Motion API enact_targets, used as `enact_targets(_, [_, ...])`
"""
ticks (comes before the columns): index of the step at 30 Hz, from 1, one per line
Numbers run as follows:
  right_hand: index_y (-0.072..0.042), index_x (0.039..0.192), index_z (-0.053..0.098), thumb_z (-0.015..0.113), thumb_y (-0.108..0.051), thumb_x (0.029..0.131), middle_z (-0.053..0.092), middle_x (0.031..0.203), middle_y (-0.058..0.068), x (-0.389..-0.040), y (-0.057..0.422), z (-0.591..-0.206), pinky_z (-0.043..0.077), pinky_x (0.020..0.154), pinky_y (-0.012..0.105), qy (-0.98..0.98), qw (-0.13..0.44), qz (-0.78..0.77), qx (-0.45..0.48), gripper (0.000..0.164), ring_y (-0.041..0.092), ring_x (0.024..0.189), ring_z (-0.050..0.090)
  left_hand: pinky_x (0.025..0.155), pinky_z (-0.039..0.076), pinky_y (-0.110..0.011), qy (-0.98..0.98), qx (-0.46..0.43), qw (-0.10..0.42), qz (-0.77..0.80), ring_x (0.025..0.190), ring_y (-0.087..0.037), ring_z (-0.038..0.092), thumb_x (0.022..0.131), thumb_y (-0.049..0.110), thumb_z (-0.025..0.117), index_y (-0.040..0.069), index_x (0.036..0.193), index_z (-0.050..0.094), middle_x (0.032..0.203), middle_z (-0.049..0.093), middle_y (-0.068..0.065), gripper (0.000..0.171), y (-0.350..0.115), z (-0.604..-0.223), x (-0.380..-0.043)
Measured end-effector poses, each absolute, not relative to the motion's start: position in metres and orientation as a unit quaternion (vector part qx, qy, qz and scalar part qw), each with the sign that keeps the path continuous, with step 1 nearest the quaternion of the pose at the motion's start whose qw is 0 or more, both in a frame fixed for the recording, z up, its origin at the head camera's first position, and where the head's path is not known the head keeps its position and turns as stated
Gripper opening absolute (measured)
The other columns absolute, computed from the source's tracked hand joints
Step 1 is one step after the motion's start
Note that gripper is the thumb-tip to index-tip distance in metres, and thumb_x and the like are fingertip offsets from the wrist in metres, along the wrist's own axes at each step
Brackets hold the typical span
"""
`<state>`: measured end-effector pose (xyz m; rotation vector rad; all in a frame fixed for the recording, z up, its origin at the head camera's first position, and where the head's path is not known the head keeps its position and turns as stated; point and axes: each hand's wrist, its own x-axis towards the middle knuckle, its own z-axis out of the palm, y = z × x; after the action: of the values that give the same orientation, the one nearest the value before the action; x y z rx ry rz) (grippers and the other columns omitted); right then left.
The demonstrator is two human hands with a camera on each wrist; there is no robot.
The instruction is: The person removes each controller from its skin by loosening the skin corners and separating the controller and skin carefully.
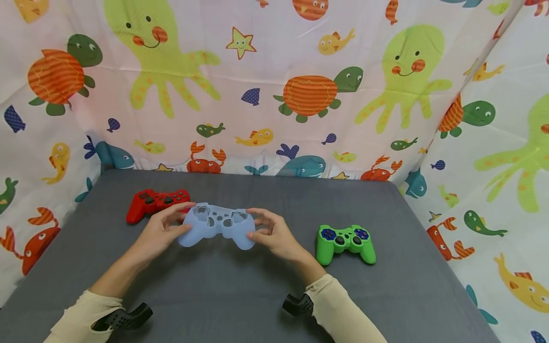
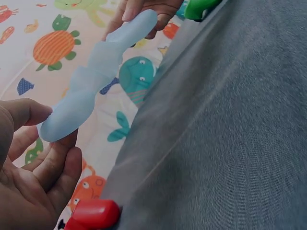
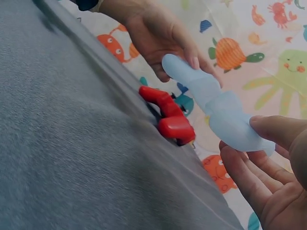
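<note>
A pale blue, translucent silicone controller cover [image 1: 218, 228] with cut-out holes is held up above the grey table. My left hand [image 1: 163, 226] pinches its left grip between thumb and fingers. On the opposite grip, the thumb and fingers of my right hand [image 1: 276, 236] pinch it the same way. Both wrist views show the smooth back of the cover [image 2: 72, 112] [image 3: 235, 127] stretched between the two hands. A red game controller [image 1: 158, 200] lies on the table behind my left hand, partly hidden by it. To the right of my right forearm lies a green game controller [image 1: 346, 238].
The grey cloth-covered table [image 1: 240, 305] reaches back to a white curtain [image 1: 257, 62] printed with sea animals, which also hangs along both sides. A black wrist camera mount [image 1: 133, 318] is on the left sleeve, and another black mount [image 1: 298, 305] is on the right.
</note>
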<state>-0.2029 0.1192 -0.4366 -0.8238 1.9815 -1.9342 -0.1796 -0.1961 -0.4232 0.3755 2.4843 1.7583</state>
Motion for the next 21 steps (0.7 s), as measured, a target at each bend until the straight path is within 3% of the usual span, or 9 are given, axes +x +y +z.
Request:
enact_targets(8, [0.008,0.145,0.046,0.066,0.009,0.091,0.058,0.114,0.039,-0.195,0.105,-0.442,0.056,0.072,0.018,0.683,0.141,-0.660,-0.280,0.058,0.003,0.077,0.070,0.079,0.058,-0.025,0.821,0.114,0.043,0.557,0.111,-0.008,0.056,0.101,0.018,0.063,0.014,0.151,0.046,0.141,0.053,-0.021,0.053,-0.212,-0.423,-0.163])
enact_targets(14, [0.008,0.145,0.046,0.065,0.013,0.089,0.058,0.117,0.042,-0.193,0.092,-0.446,0.055,0.072,0.017,0.678,0.144,-0.664,-0.280,0.059,0.001,0.075,0.069,0.077,0.059,-0.026,0.824,0.120,0.037,0.553,0.107,-0.008,0.059,0.100,0.017,0.064,0.012,0.149,0.048,0.135,0.054,-0.020,0.052,-0.224,-0.425,-0.154])
enact_targets(21, [0.006,0.146,0.044,0.065,0.011,0.090,0.057,0.119,0.040,-0.185,0.072,-0.448,0.056,0.071,0.019,0.677,0.167,-0.657,-0.286,0.060,0.002,0.072,0.069,0.076,0.057,-0.023,0.840,0.121,0.017,0.528,0.104,0.004,0.058,0.100,0.015,0.063,0.008,0.146,0.050,0.129,0.059,-0.011,0.048,-0.247,-0.430,-0.148])
